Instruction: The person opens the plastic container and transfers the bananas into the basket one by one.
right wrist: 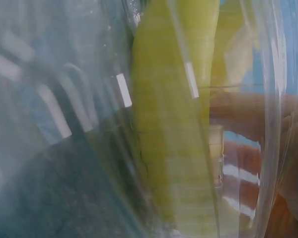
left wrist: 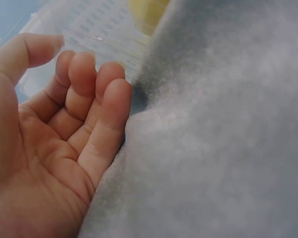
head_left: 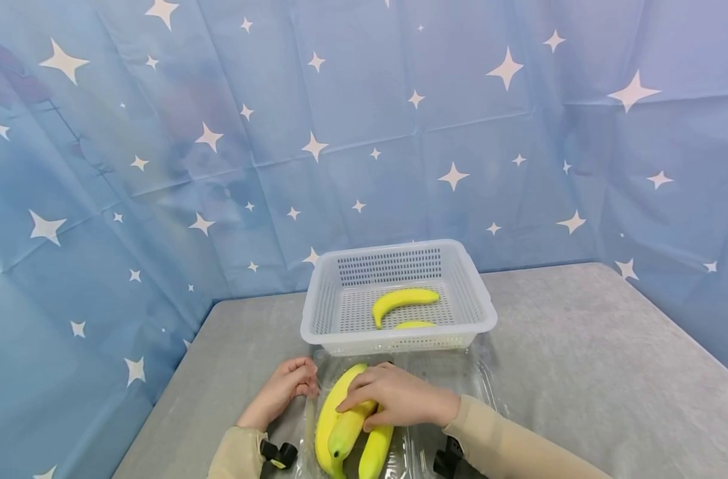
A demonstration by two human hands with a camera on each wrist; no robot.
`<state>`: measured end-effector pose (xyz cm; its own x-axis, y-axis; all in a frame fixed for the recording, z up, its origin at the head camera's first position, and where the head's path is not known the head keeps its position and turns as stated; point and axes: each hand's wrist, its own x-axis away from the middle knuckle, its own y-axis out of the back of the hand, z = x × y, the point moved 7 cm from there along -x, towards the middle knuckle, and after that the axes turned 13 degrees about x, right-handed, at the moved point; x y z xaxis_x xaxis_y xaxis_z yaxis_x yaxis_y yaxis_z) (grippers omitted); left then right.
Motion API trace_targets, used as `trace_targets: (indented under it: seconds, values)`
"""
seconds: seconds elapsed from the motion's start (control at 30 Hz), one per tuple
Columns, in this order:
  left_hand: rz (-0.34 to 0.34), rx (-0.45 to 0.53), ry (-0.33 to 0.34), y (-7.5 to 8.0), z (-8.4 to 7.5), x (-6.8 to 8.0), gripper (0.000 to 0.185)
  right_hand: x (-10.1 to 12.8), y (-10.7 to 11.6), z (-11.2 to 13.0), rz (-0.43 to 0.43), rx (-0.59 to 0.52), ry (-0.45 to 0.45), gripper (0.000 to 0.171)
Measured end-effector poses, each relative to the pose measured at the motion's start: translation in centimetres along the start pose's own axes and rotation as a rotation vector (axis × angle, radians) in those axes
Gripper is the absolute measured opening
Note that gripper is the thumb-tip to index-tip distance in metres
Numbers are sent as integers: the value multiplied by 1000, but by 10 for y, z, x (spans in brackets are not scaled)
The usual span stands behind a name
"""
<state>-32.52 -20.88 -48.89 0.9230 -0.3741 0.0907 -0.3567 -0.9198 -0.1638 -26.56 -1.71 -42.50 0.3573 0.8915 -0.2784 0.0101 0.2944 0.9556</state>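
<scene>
On the near part of the grey table [head_left: 579, 346]: a clear, thin plastic container [head_left: 447, 366] contains three yellow, curved bananas.
Right hand [head_left: 402, 396]: its thumb and fingers are closed around the middle banana [head_left: 350, 429]; the right wrist view looks through shiny plastic, so the exact contact I cannot tell.
Middle banana: it lies directly under the right palm, its long axis slanting from the hand toward the person and a little to the left.
Left hand [head_left: 282, 389]: farther from this banana, just beside the container's left edge, fingers loosely bent and holding nothing.
Neighbour bananas: one [head_left: 330, 422] lies close on the left, another [head_left: 375, 452] on the right; both crowd the grip.
White slotted plastic basket [head_left: 489, 319]: it stands straight beyond the container, two bananas [head_left: 404, 299] inside; its near wall rises between them and the right hand.
</scene>
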Motion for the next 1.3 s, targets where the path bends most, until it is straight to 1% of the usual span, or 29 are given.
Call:
trace_targets:
  seconds: [0.3, 0.53, 0.67, 0.77, 0.9, 1.13, 1.3]
  values:
    - [-4, 0, -4, 2, -2, -1, 19, -1, 1, -1, 25, 33, 2, 42]
    - [14, 4, -14, 2, -3, -1, 19, -1, 2, -1, 9, 55, 29, 43]
    - [4, 5, -3, 2, -1, 0, 19, -1, 1, -1, 10, 43, 32, 44]
    - [4, -1, -11, 1, -2, 1, 20, -1, 1, -2, 8, 33, 28, 45]
    - [19, -10, -30, 0, -3, 1, 20, -2, 2, -2, 2, 24, 27, 45]
    - [26, -27, -36, 0, -4, 1, 20, -4, 4, 1, -17, -10, 18, 46]
    - [20, -28, -28, 0, -2, 0, 19, -3, 3, 1, -27, -36, 10, 46]
